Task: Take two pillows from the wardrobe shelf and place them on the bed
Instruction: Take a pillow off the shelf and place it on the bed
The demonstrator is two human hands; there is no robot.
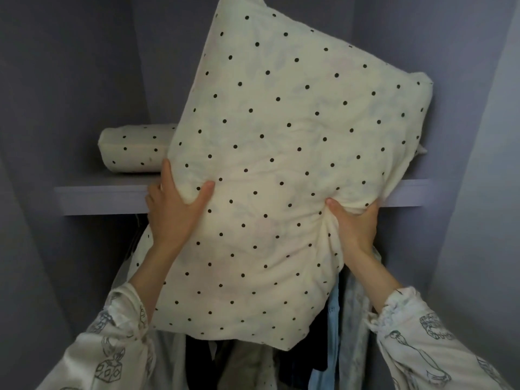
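Observation:
A cream pillow with black dots [281, 153] is tilted upright in front of the wardrobe shelf [104, 195], held clear of it. My left hand [176, 209] grips its left edge, thumb pressed into the front. My right hand [356, 223] pinches the fabric on its right side. A second dotted pillow [135, 149] lies flat on the shelf at the left, mostly hidden behind the held one.
Grey wardrobe walls [70, 80] close in on the left, back and right. Clothes [332, 333] hang below the shelf, right under the held pillow. My patterned sleeves [118, 342] fill the lower corners.

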